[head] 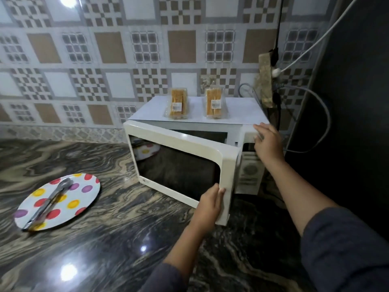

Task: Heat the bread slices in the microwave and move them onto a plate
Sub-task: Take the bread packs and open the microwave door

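A white microwave (197, 111) stands on the counter against the tiled wall. Its door (181, 144) is swung partly open toward me. My left hand (210, 204) grips the door's free edge near the bottom corner. My right hand (268, 143) rests flat on the microwave's upper right front corner, over the control panel. Two clear packs of bread slices (176, 105) (214, 104) lie on top of the microwave. A polka-dot plate (84, 190) sits at the left on the counter, with metal tongs (49, 202) lying across it. The oven's inside is hidden behind the door.
The dark marbled counter (117, 228) stretches in front. A power strip (266, 79) with black and white cables hangs on the wall right of the microwave. A dark appliance side (353, 102) fills the far right. The door glass reflects the plate.
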`<move>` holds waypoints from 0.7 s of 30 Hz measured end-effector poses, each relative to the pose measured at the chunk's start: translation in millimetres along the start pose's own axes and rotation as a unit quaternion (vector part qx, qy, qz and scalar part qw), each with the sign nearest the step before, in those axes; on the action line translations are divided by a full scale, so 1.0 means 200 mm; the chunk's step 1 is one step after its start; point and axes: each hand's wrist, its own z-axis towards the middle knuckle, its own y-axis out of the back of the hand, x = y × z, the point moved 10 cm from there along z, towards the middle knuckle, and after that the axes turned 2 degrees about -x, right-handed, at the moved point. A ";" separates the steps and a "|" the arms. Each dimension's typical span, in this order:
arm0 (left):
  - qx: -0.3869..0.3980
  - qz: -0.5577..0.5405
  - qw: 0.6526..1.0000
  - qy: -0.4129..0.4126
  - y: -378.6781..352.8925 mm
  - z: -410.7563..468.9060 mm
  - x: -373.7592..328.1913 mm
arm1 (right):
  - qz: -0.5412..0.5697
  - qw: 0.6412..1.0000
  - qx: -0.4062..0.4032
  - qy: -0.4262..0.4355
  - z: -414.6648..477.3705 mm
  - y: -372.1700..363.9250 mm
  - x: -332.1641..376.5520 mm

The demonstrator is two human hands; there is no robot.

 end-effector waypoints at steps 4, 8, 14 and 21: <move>0.008 -0.005 1.000 -0.004 0.07 -0.14 -0.03 | -0.024 0.998 0.010 -0.048 -0.09 0.01 0.02; -0.030 -0.003 1.000 0.003 0.18 -0.32 -0.03 | 0.003 0.997 0.022 -0.075 -0.28 0.00 0.16; -0.064 0.027 0.998 0.015 0.46 -0.66 -0.02 | 0.180 0.968 0.174 0.001 -0.74 -0.14 0.71; -0.148 0.010 0.986 0.082 0.90 -1.04 0.21 | 0.157 0.928 0.305 0.148 -1.27 -0.39 1.30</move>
